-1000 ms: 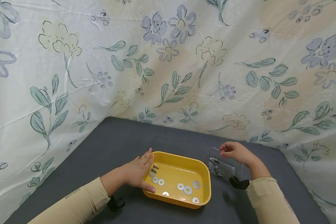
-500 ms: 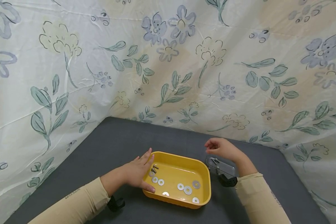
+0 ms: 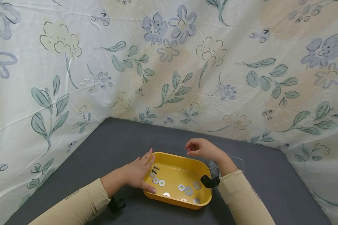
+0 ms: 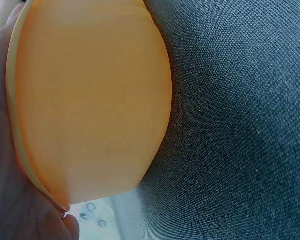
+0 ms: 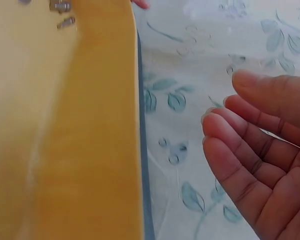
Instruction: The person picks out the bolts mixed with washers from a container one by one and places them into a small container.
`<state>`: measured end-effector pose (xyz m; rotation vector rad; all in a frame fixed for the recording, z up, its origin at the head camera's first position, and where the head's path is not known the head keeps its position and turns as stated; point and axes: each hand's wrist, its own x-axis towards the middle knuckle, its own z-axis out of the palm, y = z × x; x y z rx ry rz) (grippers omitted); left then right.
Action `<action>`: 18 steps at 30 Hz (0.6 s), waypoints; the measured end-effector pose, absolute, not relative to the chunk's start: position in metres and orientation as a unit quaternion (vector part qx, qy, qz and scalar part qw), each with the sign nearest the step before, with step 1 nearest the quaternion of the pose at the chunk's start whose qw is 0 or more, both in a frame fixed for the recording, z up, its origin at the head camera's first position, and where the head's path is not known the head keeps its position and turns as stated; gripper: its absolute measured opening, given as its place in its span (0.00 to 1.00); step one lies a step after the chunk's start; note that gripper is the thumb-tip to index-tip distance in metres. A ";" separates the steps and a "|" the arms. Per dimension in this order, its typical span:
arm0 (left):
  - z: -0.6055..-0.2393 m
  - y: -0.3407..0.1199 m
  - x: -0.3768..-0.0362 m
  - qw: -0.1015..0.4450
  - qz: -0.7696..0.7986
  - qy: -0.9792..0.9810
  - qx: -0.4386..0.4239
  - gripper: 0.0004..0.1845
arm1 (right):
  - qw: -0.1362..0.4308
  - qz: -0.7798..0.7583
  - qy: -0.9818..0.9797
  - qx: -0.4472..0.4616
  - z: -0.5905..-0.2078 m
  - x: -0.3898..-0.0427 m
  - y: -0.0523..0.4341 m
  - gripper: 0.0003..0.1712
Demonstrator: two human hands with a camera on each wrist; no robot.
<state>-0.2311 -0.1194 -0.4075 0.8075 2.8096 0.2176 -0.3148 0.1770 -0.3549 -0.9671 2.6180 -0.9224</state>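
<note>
In the head view, a yellow plastic tray (image 3: 177,162) holds several flat metal washers (image 3: 188,191) and a few short screws (image 3: 155,169) at its left end. My left hand (image 3: 138,173) rests on the tray's left rim, fingers spread and straight; the left wrist view has the tray's outer wall (image 4: 95,100) close up beside that hand. Above the tray's far right corner hovers my right hand (image 3: 204,148). Its fingers are loosely curled, and the right wrist view shows nothing between thumb and fingertips (image 5: 217,127). Screws also appear in the tray there.
A clear plastic container (image 3: 214,165) stands right of the tray, mostly hidden behind the right forearm. Dark grey cloth covers the table (image 3: 124,140). A floral curtain (image 3: 169,78) closes off the back and sides.
My right hand has moved left, from over the clear container to above the tray's far right corner. My left hand and the tray have stayed in place.
</note>
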 end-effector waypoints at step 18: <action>-0.409 -0.120 -0.233 0.109 0.074 0.953 0.275 0.66 | 0.160 -0.307 0.859 -0.377 -0.374 -0.313 0.115 0.11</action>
